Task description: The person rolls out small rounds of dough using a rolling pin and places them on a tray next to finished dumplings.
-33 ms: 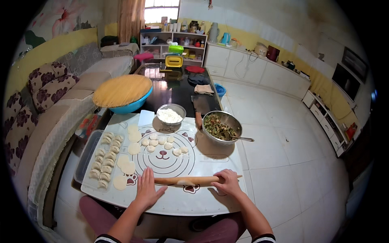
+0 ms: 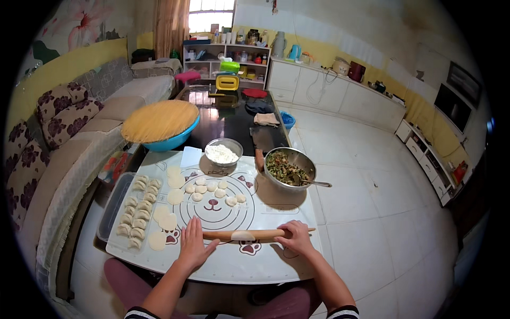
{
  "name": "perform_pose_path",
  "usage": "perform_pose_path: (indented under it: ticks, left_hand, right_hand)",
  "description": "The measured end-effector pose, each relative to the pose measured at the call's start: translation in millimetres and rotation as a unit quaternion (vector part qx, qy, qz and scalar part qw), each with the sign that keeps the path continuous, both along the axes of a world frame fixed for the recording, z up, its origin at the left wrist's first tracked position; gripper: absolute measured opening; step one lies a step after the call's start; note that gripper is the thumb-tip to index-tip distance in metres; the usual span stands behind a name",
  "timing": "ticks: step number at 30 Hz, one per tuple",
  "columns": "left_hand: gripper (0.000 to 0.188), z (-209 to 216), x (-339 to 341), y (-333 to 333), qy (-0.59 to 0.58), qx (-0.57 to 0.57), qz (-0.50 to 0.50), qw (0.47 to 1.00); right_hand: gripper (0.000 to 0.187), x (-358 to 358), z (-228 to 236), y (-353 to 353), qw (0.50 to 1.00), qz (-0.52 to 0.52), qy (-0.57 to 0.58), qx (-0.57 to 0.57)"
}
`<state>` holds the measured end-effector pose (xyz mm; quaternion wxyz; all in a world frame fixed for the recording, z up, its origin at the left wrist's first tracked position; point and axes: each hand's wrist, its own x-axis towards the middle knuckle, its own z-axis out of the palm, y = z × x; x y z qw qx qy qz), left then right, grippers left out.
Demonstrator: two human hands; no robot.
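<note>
A wooden rolling pin lies crosswise on the printed white mat. My left hand rests over its left end, fingers stretched out. At the right end my right hand curls around the pin, whose thin tip sticks out beyond it. A small pale round of dough is at the middle of the pin. Several flattened dough pieces lie farther up the mat. Thin round wrappers form a column left of my left hand. Beyond them, filled dumplings sit in rows on a clear tray.
A steel bowl of chopped filling with a spoon stands at the mat's right edge. Behind the mat are a bowl of flour and a blue basin under a round woven lid. A sofa runs along the left.
The rolling pin and my right hand have shifted very slightly left and away from me. The dough round shows more clearly at the pin's middle.
</note>
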<state>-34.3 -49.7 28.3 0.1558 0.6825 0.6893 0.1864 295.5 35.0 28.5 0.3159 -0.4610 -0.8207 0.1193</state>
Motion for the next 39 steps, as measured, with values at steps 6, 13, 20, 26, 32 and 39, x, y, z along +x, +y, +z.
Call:
perform_pose_path:
  ticks: [6, 13, 20, 26, 32, 39]
  left_hand:
    - [0.092, 4, 4, -28, 0.072, 0.001, -0.068, 0.995]
    - [0.064, 7, 54, -3, 0.039, 0.104, -0.234, 0.966]
    - [0.045, -2, 52, -12, 0.028, 0.135, -0.352, 0.926]
    - [0.050, -4, 37, -17, -0.077, 0.143, -0.298, 0.941]
    - [0.084, 0, 20, -28, 0.027, 0.175, -0.055, 0.983]
    - [0.086, -1, 9, 17, 0.006, 0.001, -0.023, 1.000]
  right_hand:
    - [0.031, 24, -15, -6, 1.000, -0.001, 0.010, -0.010]
    - [0.032, 12, 2, -26, 0.997, -0.018, -0.023, -0.074]
    - [0.034, 19, 10, -25, 0.985, -0.023, -0.022, -0.168]
    - [0.031, 25, 10, -31, 0.970, -0.079, 0.107, -0.204]
    - [0.029, 36, 1, -47, 0.996, 0.005, -0.031, -0.084]
    - [0.025, 15, 7, -14, 0.998, -0.022, -0.045, 0.025]
